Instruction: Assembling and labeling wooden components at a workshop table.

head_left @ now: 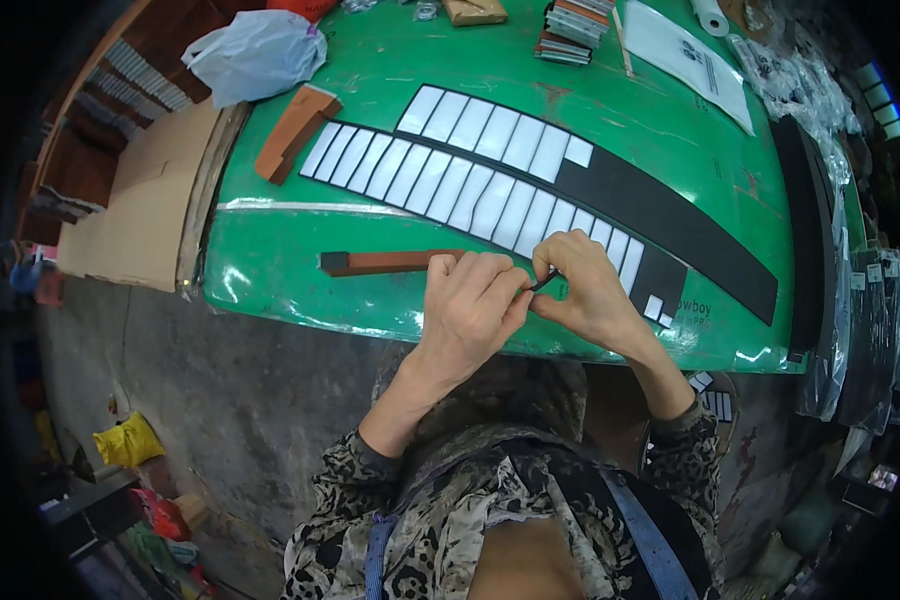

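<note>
Over the table's near edge, my left hand and my right hand meet with fingers pinched. Between their fingertips is a small dark piece; its kind is too small to make out. A reddish-brown bar with a black end lies by my left hand, its right end hidden behind the fingers. Just beyond my hands lies a long black strip covered with a row of white rectangles. Behind it is a second, curved black strip, with white rectangles only on its left part.
A stepped reddish-brown block and a white plastic bag sit at the left of the green table. Stacked pieces and a white packet lie at the back. Cardboard adjoins the left edge; dark wrapped strips hang at right.
</note>
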Tool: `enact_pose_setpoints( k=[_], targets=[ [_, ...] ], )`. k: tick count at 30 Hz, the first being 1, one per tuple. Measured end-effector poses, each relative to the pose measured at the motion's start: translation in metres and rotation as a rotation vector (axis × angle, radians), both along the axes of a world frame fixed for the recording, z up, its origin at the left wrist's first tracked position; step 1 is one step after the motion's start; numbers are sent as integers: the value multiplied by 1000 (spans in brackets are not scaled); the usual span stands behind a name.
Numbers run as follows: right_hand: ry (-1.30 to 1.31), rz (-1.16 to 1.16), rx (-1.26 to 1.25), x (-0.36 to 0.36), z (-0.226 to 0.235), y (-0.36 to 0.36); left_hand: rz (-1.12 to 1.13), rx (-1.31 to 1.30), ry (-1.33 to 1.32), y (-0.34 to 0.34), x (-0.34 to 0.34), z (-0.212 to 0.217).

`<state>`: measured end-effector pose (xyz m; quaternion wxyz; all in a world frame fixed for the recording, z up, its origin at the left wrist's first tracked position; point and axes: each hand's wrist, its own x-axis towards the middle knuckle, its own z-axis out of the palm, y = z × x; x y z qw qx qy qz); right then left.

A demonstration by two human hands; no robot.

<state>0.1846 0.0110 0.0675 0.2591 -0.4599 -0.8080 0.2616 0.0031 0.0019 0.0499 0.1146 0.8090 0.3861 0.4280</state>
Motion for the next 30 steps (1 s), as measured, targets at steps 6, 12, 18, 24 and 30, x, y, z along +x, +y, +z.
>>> enact_pose_setpoints(
  k=[6, 12, 18, 24, 30],
  targets=[
    [124, -165, 294, -24, 8, -17, 113, -636, -434, -23, -28, -15],
    [-187, 3, 566, -45, 2, -32, 110, -1054, -725, -40, -45, -25],
    [-204, 11, 543, -62, -3, -33, 75, -1112, -801, -47, -54, -29],
    [-241, 19, 465, -68, -3, -18, 137, -1103, -757, -47, -65, -28],
    [-135, -61, 288, -60, -17, 15, 340, -538, -278, -34, -66, -39]
  ],
)
